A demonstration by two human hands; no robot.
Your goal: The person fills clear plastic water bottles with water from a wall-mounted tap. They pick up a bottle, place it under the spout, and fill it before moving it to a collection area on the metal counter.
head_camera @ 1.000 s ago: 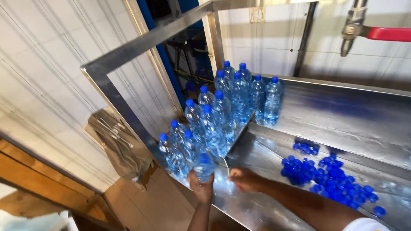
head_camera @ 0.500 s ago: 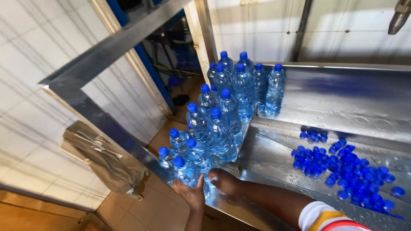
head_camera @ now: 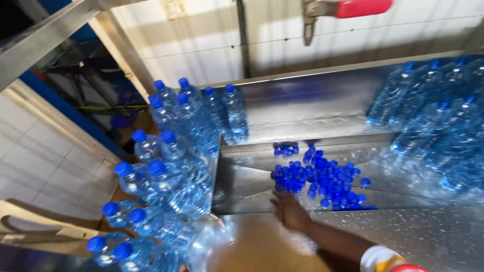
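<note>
My right hand (head_camera: 289, 209) reaches across the wet steel table (head_camera: 428, 236) and sits just left of a pile of loose blue caps (head_camera: 322, 184). It is motion-blurred, and nothing shows in its fingers. To its left, several clear water bottles with blue caps (head_camera: 171, 166) stand packed together along the table's left end. A blurred bottle (head_camera: 212, 242) lies near the bottom edge. My left hand is out of the picture.
More clear bottles (head_camera: 443, 131), blurred, crowd the right side of the table. A red-handled lever (head_camera: 353, 7) hangs above the back wall. A steel frame bar (head_camera: 45, 30) crosses the upper left. Below it are white tiles and a wooden frame (head_camera: 30, 226).
The view has swung right and closer to the table. My right hand moved from beside the capped bottles toward the cap pile. My left hand, which held a bottle, has left the picture.
</note>
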